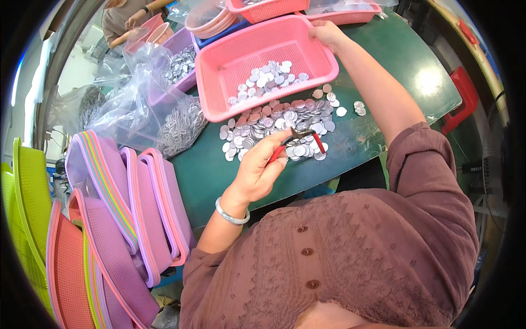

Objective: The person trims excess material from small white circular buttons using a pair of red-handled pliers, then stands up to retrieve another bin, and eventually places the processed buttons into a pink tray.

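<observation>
A pink perforated plastic basket (pixel 329 68) is tilted toward me over the green table, with round silvery discs (pixel 266 79) gathered along its near side. Closed on its far right corner is my right hand (pixel 329 35), fingers over the rim. Below the basket, a heap of similar flat discs (pixel 274 123) spreads over the tabletop, partly in the basket's shadow. My left hand (pixel 260 170) is closed around a pair of pliers (pixel 299 133) with red handles, just in front of the heap. One handle sticks out to the right of the fingers.
Stacks of coloured baskets (pixel 107 236) stand at the left. Clear bags (pixel 131 115) of metal pieces (pixel 182 129) lie beside a purple basket (pixel 189 82) of discs. More pink baskets (pixel 268 10) line the far edge. A co-worker's arm (pixel 148 8) shows at far left.
</observation>
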`<state>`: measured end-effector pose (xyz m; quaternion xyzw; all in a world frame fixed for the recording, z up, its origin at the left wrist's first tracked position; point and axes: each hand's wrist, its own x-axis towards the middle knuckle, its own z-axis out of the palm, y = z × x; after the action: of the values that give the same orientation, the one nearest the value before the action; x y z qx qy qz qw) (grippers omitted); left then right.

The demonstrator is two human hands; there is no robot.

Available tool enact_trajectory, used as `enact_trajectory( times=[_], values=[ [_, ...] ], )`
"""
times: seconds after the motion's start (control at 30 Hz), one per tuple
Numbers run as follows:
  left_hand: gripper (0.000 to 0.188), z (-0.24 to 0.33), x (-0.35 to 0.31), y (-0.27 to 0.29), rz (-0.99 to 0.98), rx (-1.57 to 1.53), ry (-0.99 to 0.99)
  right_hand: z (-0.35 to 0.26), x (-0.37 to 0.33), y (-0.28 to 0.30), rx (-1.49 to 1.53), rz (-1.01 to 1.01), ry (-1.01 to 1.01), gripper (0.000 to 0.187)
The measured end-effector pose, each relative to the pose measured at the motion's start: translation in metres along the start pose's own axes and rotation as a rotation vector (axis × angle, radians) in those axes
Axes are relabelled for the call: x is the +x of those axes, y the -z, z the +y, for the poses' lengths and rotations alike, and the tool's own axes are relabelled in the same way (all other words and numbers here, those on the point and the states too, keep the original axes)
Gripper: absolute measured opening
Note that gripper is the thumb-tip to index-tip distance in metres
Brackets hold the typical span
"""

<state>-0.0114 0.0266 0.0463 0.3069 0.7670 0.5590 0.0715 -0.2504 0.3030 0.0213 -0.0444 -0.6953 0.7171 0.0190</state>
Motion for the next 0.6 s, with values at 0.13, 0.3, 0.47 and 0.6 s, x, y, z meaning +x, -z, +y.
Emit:
enact_trajectory(
  times=[0.13, 0.3, 0.47, 0.6],
  values=[
    [0.033, -0.009, -0.013, -0.009, 0.150, -0.433, -0.081, 0.002, 0.010, -0.007, 0.051, 0.057, -0.011, 0.027],
    [0.014, -0.005, -0.022, -0.016, 0.136, -0.839, -0.045, 0.010, 0.021, 0.003, -0.319, 0.115, 0.208, 0.025],
    [0.013, 0.002, -0.023, -0.018, 0.175, -0.914, -0.056, -0.022, -0.084, -0.002, -0.609, 0.129, 0.735, 0.027],
    [0.014, 0.006, -0.015, -0.026, 0.115, -0.960, -0.024, -0.018, -0.203, -0.011, 0.063, -0.827, 0.181, 0.045]
  ],
)
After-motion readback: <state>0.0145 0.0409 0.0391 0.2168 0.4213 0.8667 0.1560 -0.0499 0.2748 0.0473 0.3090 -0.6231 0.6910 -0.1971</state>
